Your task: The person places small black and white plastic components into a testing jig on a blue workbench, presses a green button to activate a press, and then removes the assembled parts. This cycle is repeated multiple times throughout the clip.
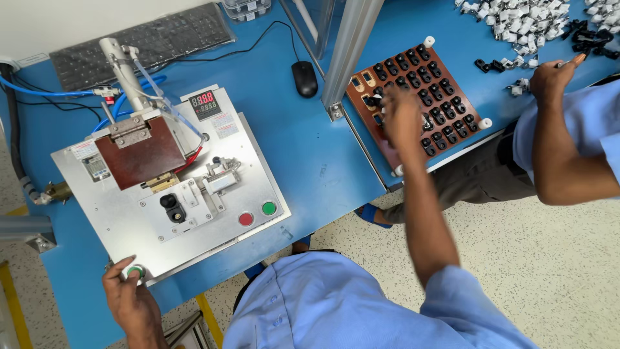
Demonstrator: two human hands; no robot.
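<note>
On the blue worktable (310, 155), the left hand (132, 298) presses fingertips on a round green button (135, 271) at the near corner of the grey metal press fixture (168, 194), while the right hand (402, 119), blurred so I cannot tell its fingers, reaches over the brown slotted tray (416, 97) right of that fixture, above speckled floor (568, 271).

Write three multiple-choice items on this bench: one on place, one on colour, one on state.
1. Where is the right hand?
A. on the mouse
B. over the brown tray
C. on the keyboard

2. Which colours are the two round buttons on the metal plate?
A. red and green
B. blue and yellow
C. both black

3. What is the left hand doing?
A. hanging free
B. holding a cable
C. fingers on a green button

Answers: 1 B, the hand lies above the tray's pockets; 2 A, they sit side by side; 3 C, the fingertips surround it.
</note>
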